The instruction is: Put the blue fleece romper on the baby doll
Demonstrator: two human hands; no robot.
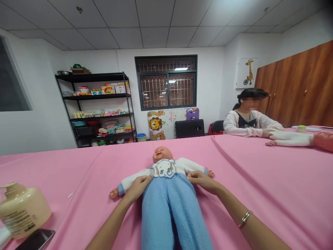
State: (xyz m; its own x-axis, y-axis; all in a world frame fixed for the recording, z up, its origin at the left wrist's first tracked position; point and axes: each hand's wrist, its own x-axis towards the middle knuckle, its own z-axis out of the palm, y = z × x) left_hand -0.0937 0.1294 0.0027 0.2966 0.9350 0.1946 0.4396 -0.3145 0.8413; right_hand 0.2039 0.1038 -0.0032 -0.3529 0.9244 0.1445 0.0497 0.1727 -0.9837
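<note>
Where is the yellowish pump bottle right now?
In the head view, the pump bottle stands at the lower left on the pink cloth, beside a dark phone-like object.

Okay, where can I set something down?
The widest bare patch of pink cloth lies right of your right forearm, short of the far doll. Another lies between your left forearm and the cream bottle, broken by a small white strip. Crowded: lower left, around the bottle and dark device; far right, around that doll; the middle, under the near doll.

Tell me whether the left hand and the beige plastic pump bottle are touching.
Apart. The head view plainly shows a stretch of pink cloth between the left hand and the beige plastic pump bottle.
</note>
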